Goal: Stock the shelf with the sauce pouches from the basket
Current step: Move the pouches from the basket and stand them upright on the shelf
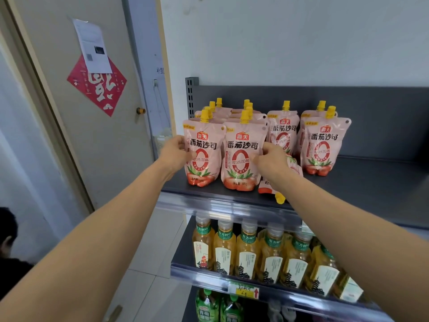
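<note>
Pink tomato sauce pouches with yellow caps stand in rows on the dark top shelf (362, 182). My left hand (175, 152) grips the left edge of the front left pouch (204, 156). My right hand (270, 159) pinches the right edge of the front middle pouch (241, 159). Another pouch (271, 190) lies flat under my right wrist, its yellow cap at the shelf's front edge. Further right stand two more groups of pouches (321, 147). The basket is out of view.
The top shelf's right half is bare. Below it stand rows of yellow tea bottles (269, 254), and green bottles (207, 307) lower still. A door (97, 126) with a red paper sign stands left. A person's head (7, 231) shows at the left edge.
</note>
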Action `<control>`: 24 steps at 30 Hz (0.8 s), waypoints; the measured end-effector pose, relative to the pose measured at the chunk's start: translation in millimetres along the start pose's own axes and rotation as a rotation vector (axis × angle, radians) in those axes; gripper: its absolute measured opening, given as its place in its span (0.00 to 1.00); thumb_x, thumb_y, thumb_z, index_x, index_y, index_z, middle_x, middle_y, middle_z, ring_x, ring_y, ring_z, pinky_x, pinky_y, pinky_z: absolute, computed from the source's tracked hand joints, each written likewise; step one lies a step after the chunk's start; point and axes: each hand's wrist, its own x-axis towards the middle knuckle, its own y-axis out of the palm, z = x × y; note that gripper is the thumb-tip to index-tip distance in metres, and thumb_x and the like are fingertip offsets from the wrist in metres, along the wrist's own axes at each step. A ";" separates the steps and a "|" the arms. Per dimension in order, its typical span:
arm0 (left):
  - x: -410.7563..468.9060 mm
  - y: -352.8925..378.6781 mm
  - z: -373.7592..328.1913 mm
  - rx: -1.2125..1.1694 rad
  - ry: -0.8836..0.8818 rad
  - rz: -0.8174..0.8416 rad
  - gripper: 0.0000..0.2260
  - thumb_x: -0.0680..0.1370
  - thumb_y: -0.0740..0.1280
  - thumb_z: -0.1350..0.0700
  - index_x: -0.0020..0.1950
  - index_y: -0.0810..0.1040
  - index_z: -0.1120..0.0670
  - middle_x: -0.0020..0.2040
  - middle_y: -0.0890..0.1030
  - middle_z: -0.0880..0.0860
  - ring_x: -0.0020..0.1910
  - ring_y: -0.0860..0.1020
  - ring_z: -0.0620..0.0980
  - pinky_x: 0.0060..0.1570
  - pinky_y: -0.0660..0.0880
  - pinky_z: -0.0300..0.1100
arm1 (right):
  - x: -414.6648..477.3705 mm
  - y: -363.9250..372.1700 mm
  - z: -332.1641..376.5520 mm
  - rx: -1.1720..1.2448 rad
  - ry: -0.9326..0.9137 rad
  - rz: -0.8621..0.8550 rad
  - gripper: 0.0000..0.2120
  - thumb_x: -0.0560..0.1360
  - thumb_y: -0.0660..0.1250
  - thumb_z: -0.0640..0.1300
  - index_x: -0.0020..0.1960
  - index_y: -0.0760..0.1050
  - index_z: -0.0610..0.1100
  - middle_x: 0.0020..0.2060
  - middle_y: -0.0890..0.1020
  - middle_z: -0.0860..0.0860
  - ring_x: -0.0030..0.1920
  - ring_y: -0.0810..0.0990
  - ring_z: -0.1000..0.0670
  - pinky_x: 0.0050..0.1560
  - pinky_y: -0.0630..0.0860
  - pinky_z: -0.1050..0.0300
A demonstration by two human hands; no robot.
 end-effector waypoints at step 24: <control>-28.4 1.0 -2.7 0.156 0.009 -0.155 0.19 0.72 0.71 0.60 0.60 0.70 0.60 0.46 0.74 0.50 0.48 0.74 0.49 0.43 0.71 0.39 | -25.8 -18.8 7.5 -0.314 -0.068 -0.006 0.10 0.78 0.61 0.40 0.52 0.77 0.35 0.52 0.81 0.40 0.46 0.77 0.44 0.43 0.75 0.53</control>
